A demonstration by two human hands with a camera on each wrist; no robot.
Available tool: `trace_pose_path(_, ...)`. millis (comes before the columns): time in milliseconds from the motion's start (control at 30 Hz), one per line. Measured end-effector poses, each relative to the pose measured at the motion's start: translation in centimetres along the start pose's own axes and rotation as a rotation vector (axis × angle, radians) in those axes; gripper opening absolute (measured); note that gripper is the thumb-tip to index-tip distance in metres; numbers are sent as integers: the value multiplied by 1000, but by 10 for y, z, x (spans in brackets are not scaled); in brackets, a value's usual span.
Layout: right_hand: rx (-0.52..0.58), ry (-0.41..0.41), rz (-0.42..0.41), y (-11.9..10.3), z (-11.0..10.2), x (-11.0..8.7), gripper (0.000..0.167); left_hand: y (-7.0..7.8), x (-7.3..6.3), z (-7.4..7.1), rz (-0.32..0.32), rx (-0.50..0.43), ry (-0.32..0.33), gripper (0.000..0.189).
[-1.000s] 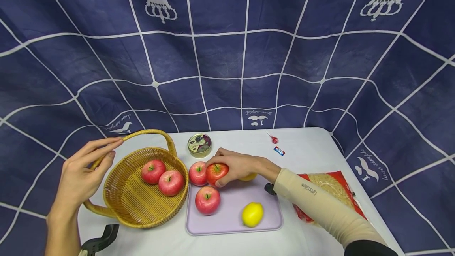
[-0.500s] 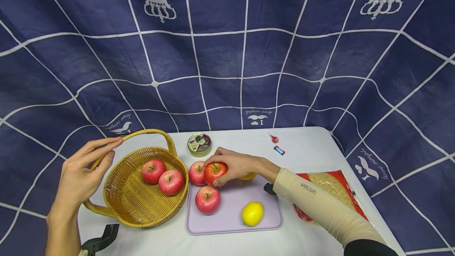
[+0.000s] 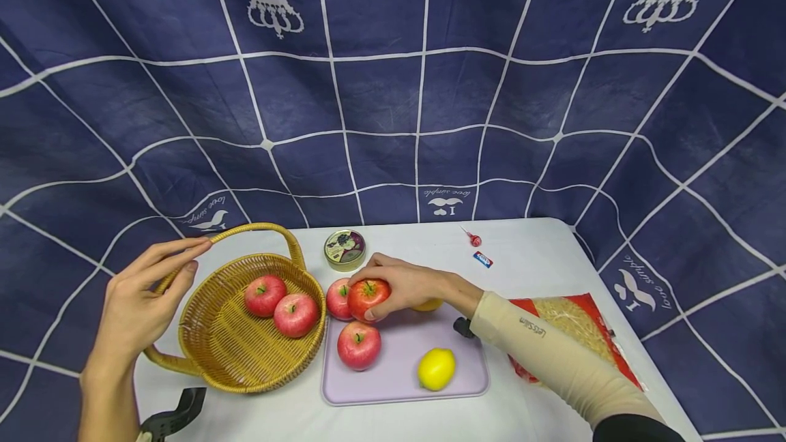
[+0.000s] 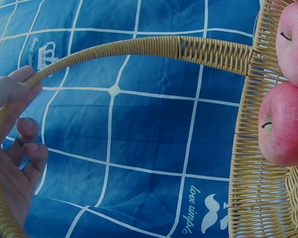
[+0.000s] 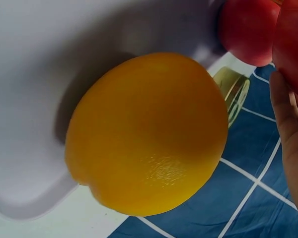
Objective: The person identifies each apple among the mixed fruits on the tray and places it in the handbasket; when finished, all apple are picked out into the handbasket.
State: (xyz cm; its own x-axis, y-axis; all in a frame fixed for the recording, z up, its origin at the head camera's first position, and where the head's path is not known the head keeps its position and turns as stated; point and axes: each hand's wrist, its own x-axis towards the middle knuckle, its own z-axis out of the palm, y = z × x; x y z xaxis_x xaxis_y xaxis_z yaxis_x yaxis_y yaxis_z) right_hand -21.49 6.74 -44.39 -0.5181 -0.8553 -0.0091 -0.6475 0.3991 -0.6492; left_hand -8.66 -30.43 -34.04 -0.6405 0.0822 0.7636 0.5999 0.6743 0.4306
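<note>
In the head view my left hand (image 3: 142,292) holds the arched handle (image 4: 139,48) of a wicker basket (image 3: 224,353), its thumb and fingers about the cane. Two pink-red apples (image 3: 266,295) lie inside the basket. My right hand (image 3: 406,286) grips a redder apple (image 3: 368,299) over the back left of a lilac tray (image 3: 393,393). Right beside that apple is another apple (image 3: 338,300), partly covered by it. A further apple (image 3: 359,346) sits nearer on the tray, with a lemon (image 3: 437,369) to its right. An orange-yellow fruit (image 5: 149,134) is mostly hidden under my right hand in the head view.
A round tin (image 3: 345,251) stands behind the tray. A red lollipop (image 3: 474,240) and a small blue-and-red packet (image 3: 482,260) lie at the back. At right, my forearm crosses a red-edged bag of noodle-like food (image 3: 577,322). A blue checked curtain (image 3: 381,94) encloses the table.
My right hand has shifted slightly left with the gripped apple, which now covers more of the apple beside it. The left hand and basket stay in place.
</note>
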Motion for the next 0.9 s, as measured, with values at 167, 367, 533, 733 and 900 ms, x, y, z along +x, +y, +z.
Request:
trace_pose_path(167,20,9,2,-4,0,2,62,2,0,0,-7,4,0,35)
trace_pose_path(367,23,14,11,-12,1,7,64,4,1,0,-2,0,1,35)
trace_pose_path(533,-2,26,-24,-20,2,16,62,4,1,0,0,2,0,35)
trace_pose_path(733,-31,41,-69,-32,5,28,61,4,1,-1,-5,9,-1,35)
trace_pose_path(900,-17,11,-96,-42,12,39,63,4,2,0,-8,9,-2,35)
